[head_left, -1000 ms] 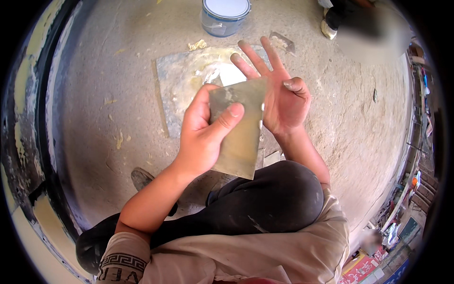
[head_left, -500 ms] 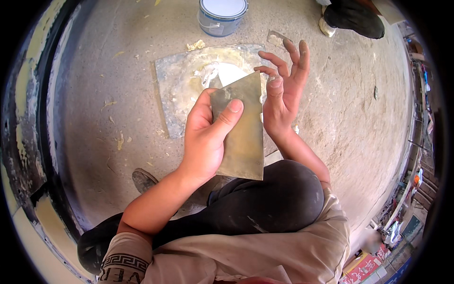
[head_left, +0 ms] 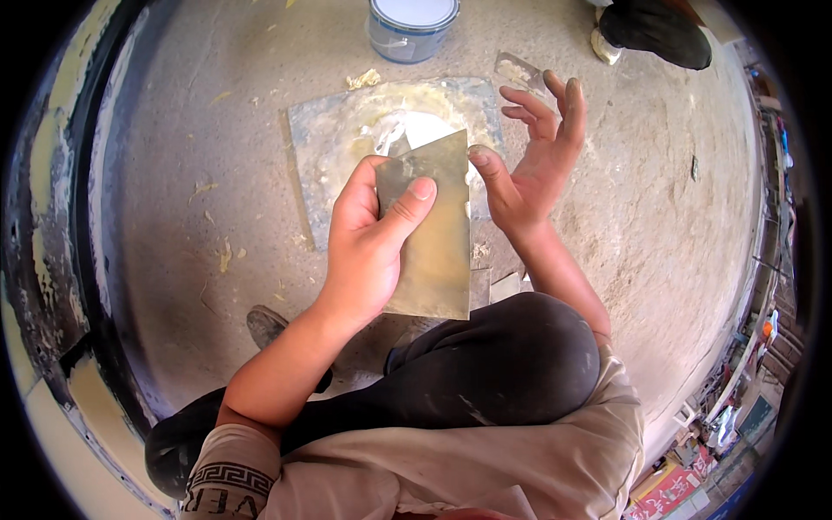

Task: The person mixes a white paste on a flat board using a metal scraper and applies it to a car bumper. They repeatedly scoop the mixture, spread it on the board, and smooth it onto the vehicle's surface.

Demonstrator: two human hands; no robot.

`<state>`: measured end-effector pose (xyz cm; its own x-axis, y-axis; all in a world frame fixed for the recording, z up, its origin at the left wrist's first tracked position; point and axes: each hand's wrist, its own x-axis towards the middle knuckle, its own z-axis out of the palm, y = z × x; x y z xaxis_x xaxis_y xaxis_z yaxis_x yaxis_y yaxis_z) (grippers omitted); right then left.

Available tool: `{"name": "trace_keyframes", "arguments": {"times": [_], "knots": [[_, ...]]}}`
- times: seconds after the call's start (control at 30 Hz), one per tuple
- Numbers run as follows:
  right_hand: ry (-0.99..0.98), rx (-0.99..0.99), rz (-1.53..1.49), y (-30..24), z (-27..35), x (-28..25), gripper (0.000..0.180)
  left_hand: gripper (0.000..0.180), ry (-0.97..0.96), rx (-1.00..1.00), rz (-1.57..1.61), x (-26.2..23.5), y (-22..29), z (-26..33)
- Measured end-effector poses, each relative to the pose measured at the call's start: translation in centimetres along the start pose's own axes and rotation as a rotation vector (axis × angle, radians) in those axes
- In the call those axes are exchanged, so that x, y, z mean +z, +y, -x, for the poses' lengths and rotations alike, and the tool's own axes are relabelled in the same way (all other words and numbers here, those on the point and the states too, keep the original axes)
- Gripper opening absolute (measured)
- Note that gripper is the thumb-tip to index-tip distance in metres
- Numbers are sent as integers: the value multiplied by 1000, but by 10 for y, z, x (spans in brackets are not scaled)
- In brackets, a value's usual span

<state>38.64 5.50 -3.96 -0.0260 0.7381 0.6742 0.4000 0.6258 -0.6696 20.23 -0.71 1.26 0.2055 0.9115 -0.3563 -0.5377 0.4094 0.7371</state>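
My left hand [head_left: 362,251] grips a flat metal putty scraper [head_left: 436,247], thumb on its face and fingers behind it. The blade is tilted up toward me, with a slanted top edge and bits of white paste along its right side. My right hand [head_left: 539,178] holds nothing and has its fingers spread. Its thumb tip is close to the scraper's upper right edge; whether they touch I cannot tell. Beyond both hands a smeared mixing board [head_left: 314,139] lies on the floor, bearing white paste [head_left: 426,130] that the scraper partly covers.
A lidded blue-grey bucket [head_left: 411,39] stands past the board. Beside the board's far right corner lies a small flat plate [head_left: 516,68]. Another person's dark-clad leg [head_left: 656,33] shows at upper right. Paint-streaked panels line the left; assorted clutter [head_left: 724,425] fills the right edge.
The scraper and my left hand have shifted slightly left. My right hand has moved right, its fingers spreading wider and its thumb stretching toward the scraper's edge.
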Motion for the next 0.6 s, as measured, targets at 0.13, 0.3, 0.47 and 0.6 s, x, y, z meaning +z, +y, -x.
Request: {"name": "trace_keyframes", "arguments": {"times": [0.13, 0.3, 0.47, 0.6], "knots": [[-57, -201, 259, 11, 4, 0, 100, 22, -8, 73, -101, -8, 4, -2], [-201, -139, 496, 21, 31, 6, 64, 24, 238, 204, -172, -22, 32, -10], [-486, -86, 548, 60, 101, 8, 29, 35, 443, 293, -257, -74, 45, -20], [-611, -143, 543, 67, 151, 29, 25, 34, 520, 294, -278, -86, 42, -17]]}}
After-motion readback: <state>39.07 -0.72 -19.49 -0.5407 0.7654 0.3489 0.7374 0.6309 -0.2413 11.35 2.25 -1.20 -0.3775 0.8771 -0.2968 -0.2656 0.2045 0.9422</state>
